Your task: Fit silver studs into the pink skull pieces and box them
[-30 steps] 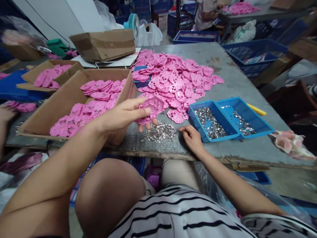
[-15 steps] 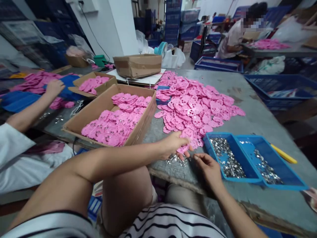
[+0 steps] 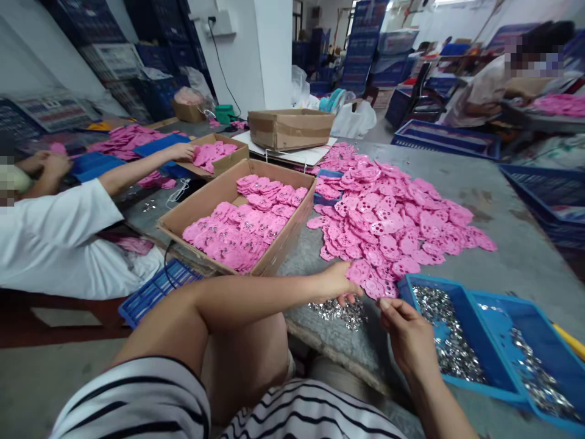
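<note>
My left hand (image 3: 336,283) reaches across to the near edge of the big heap of pink plastic pieces (image 3: 393,213) and grips one pink piece (image 3: 361,271) low over the table. Just under it lies a small pile of silver metal bits (image 3: 340,311). My right hand (image 3: 406,338) hovers right beside it with fingertips pinched together; anything between them is too small to see. Two blue trays (image 3: 484,381) holding more metal bits sit to the right of that hand.
A cardboard box (image 3: 219,189) of finished pink pieces stands left of the heap, with another box (image 3: 290,128) behind. A co-worker in a white sleeve (image 3: 55,238) works at the left. Another person (image 3: 484,91) sits far back right. A blue crate (image 3: 155,289) lies below.
My left hand carried the pink piece from in front of the cardboard box down to the table's front edge beside my right hand. My head lifted, bringing the co-worker and room into view.
</note>
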A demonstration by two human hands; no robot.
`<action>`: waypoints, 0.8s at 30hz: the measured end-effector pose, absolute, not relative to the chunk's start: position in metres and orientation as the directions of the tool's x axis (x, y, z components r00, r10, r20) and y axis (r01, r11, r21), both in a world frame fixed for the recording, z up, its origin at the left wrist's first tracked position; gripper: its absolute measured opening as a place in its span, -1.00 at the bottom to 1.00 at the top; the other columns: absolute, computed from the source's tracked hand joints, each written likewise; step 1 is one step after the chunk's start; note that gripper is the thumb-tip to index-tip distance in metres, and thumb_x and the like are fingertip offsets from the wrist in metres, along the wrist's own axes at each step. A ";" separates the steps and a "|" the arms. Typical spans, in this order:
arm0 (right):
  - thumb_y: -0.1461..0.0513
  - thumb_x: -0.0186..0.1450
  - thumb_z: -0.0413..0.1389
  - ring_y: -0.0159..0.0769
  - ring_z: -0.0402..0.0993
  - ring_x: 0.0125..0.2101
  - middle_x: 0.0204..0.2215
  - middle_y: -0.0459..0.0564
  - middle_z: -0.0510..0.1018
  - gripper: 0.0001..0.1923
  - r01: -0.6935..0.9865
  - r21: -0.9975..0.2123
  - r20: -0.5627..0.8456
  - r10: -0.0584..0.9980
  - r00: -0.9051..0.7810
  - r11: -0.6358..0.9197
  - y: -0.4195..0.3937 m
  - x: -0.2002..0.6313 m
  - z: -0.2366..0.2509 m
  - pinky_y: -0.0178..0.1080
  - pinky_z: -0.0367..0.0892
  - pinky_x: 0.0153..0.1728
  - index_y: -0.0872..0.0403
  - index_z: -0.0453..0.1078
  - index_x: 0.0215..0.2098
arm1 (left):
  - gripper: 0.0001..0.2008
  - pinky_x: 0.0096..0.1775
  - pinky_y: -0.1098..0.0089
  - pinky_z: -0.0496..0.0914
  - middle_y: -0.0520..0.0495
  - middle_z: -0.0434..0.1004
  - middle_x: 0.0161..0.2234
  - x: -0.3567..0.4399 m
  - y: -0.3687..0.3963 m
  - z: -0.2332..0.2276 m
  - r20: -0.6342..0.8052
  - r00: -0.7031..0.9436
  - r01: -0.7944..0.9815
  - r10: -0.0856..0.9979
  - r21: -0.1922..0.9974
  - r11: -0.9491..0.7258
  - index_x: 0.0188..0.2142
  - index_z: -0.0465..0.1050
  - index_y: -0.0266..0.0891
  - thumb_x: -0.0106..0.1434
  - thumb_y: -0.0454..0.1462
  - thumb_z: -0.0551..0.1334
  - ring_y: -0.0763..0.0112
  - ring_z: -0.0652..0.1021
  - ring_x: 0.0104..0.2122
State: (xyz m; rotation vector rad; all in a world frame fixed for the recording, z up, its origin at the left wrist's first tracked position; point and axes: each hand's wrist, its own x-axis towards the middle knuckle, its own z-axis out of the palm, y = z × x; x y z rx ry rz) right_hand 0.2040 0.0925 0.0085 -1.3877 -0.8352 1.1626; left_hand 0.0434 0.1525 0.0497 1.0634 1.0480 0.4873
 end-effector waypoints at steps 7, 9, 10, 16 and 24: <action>0.03 -0.17 0.38 -0.46 0.10 -0.66 -0.70 -0.13 0.40 -0.68 -0.132 -0.982 -0.163 0.961 0.224 -0.135 0.100 0.184 0.027 -0.33 0.02 -0.63 0.06 0.47 -0.62 | -0.69 -0.62 0.52 0.28 0.09 0.35 -0.50 0.060 0.139 0.037 -0.318 0.370 0.210 0.873 0.944 0.255 -0.20 0.28 -0.25 0.06 -0.44 0.27 0.52 0.39 -0.59; 0.04 -0.19 0.38 -0.47 0.09 -0.67 -0.71 -0.13 0.40 -0.68 -0.156 -0.977 -0.179 0.956 0.235 -0.144 0.102 0.182 0.029 -0.33 0.00 -0.62 0.06 0.45 -0.65 | -0.68 -0.62 0.51 0.26 0.08 0.36 -0.49 0.061 0.138 0.036 -0.297 0.352 0.208 0.888 0.950 0.235 -0.16 0.30 -0.25 0.07 -0.41 0.27 0.51 0.38 -0.59; 0.04 -0.20 0.38 -0.47 0.09 -0.67 -0.72 -0.14 0.39 -0.68 -0.168 -0.975 -0.185 0.951 0.250 -0.146 0.103 0.182 0.029 -0.33 0.00 -0.62 0.06 0.45 -0.66 | -0.66 -0.62 0.51 0.25 0.08 0.37 -0.48 0.061 0.138 0.036 -0.287 0.341 0.203 0.895 0.952 0.228 -0.14 0.30 -0.25 0.07 -0.41 0.28 0.51 0.38 -0.59; 0.07 -0.22 0.38 -0.47 0.09 -0.65 -0.71 -0.15 0.38 -0.70 -0.201 -0.966 -0.214 0.939 0.270 -0.162 0.109 0.182 0.026 -0.33 -0.01 -0.59 0.06 0.45 -0.66 | -0.71 -0.59 0.51 0.26 0.06 0.38 -0.44 0.055 0.141 0.037 -0.276 0.295 0.168 0.915 0.958 0.234 -0.17 0.28 -0.22 0.10 -0.39 0.25 0.48 0.43 -0.54; 0.05 -0.18 0.39 -0.44 0.12 -0.60 -0.68 -0.17 0.37 -0.68 -0.073 -0.986 -0.159 0.966 0.203 -0.147 0.119 0.180 0.026 -0.30 0.02 -0.54 0.06 0.42 -0.63 | -0.77 -0.47 0.52 0.27 0.13 0.30 -0.53 0.051 0.150 0.043 -0.155 0.168 0.216 0.974 0.969 0.117 -0.45 0.25 -0.21 -0.05 -0.46 0.27 0.55 0.35 -0.51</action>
